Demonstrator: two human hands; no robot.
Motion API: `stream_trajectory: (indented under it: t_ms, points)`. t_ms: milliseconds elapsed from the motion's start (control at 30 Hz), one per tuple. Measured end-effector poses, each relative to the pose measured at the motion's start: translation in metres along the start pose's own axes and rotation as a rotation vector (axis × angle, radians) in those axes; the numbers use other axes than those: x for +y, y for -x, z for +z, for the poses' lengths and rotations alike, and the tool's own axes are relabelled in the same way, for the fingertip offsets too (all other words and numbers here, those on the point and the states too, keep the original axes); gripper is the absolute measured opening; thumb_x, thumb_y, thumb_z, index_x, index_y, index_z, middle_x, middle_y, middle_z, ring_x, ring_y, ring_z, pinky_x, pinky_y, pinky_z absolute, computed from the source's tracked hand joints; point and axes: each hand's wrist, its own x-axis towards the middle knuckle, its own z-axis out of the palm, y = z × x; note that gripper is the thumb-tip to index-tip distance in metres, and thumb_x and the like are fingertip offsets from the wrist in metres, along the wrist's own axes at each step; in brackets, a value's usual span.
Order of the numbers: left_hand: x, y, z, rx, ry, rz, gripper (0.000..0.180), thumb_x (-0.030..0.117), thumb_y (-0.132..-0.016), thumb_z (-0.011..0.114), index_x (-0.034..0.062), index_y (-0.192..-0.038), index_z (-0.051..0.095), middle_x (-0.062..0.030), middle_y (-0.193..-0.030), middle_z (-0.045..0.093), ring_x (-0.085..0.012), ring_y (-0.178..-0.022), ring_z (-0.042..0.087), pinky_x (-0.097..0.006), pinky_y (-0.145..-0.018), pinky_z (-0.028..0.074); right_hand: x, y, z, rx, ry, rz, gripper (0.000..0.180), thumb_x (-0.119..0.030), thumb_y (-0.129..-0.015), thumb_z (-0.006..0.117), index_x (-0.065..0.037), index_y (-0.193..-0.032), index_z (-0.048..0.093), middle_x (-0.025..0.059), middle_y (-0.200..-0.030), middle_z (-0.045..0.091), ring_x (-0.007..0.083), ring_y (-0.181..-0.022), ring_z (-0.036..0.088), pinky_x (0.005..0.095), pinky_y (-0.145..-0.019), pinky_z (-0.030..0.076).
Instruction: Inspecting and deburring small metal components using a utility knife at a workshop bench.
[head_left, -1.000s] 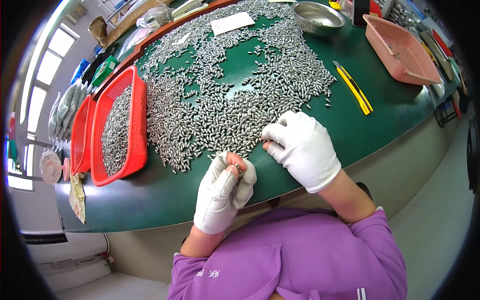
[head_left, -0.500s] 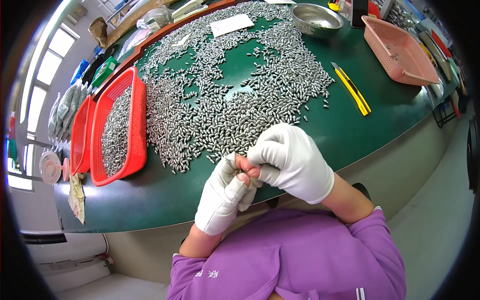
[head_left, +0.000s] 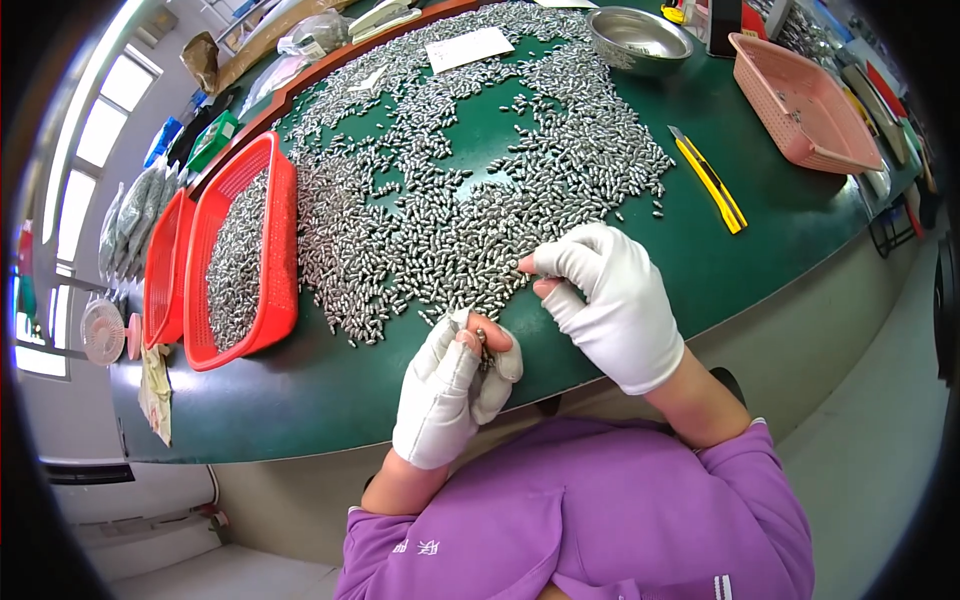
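Many small silvery barrel-shaped metal pieces (head_left: 480, 240) lie spread in a loose layer over the green table. Close to the table's front edge, my left hand (head_left: 440, 395), in a white glove with bare thumb and fingertip, is closed around a few of these pieces, one showing between thumb and index finger. My right hand (head_left: 620, 310), gloved the same way, hovers to its right at the edge of the spread. Its bare thumb and index tips stand a little apart, and no piece can be made out between them. The other fingers are curled.
At left stand a red plastic basket (head_left: 283, 255) partly filled with metal pieces and another red basket (head_left: 162, 290). A yellow box cutter (head_left: 712, 185) lies at right, beyond it a pink basket (head_left: 850, 150). A steel bowl (head_left: 640, 40) and white paper (head_left: 468, 48) are farther back.
My right hand has drawn away from my left, moving right and up toward the spread pieces. My left hand stays nearly in place, and the metal piece in its grip now shows.
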Motion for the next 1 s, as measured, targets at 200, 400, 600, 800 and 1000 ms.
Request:
stream_trajectory:
  t_ms: [200,400,600,800,1000]
  points:
    - [-0.001,0.001,0.001,0.012,0.038,0.014,0.026,0.032,-0.102,0.046,0.0074,-0.098,0.054,-0.0022,-0.083,0.056,-0.0033,-0.058,0.043,-0.014,-0.051,0.032,-0.001,0.001,0.0,0.002,0.046,0.003,0.021,0.001,-0.069,0.073,-0.009,-0.087,0.069,0.0068,-0.082,0.061,0.0257,-0.073,0.06,0.0361,-0.064,0.049]
    - [-0.002,-0.002,-0.002,-0.026,0.131,0.036,0.024,0.03,-0.101,0.048,0.0073,-0.1,0.055,-0.0035,-0.081,0.055,-0.0048,-0.055,0.039,-0.017,-0.049,0.03,0.003,0.002,0.0,0.035,0.192,0.024,0.022,0.002,-0.07,0.071,-0.009,-0.088,0.069,0.0065,-0.082,0.061,0.0253,-0.075,0.06,0.0358,-0.065,0.049]
    - [-0.004,-0.002,-0.003,-0.013,0.107,0.044,0.025,0.029,-0.1,0.049,0.0055,-0.104,0.056,-0.0035,-0.079,0.055,-0.0048,-0.053,0.038,-0.017,-0.048,0.029,-0.001,0.002,-0.007,0.058,0.001,-0.086,0.022,0.0,-0.07,0.074,-0.01,-0.089,0.067,0.0051,-0.081,0.06,0.0233,-0.073,0.058,0.034,-0.064,0.047]
    - [-0.002,0.0,0.004,0.082,0.082,0.017,0.023,0.025,-0.1,0.051,0.0031,-0.105,0.057,-0.0006,-0.072,0.053,-0.0034,-0.05,0.036,-0.018,-0.046,0.028,-0.02,-0.008,-0.007,-0.042,-0.219,-0.214,0.021,-0.013,-0.064,0.077,-0.009,-0.082,0.067,0.0056,-0.064,0.056,0.0269,-0.056,0.056,0.0376,-0.049,0.044]
    - [-0.005,-0.002,0.005,0.095,0.044,0.081,0.022,0.023,-0.1,0.052,0.0016,-0.102,0.057,0.0019,-0.065,0.049,-0.0031,-0.047,0.033,-0.019,-0.044,0.026,-0.026,-0.007,-0.008,-0.24,0.228,-0.345,0.008,-0.016,-0.071,0.066,-0.009,-0.072,0.062,0.0046,-0.064,0.053,0.023,-0.056,0.056,0.0365,-0.047,0.043]
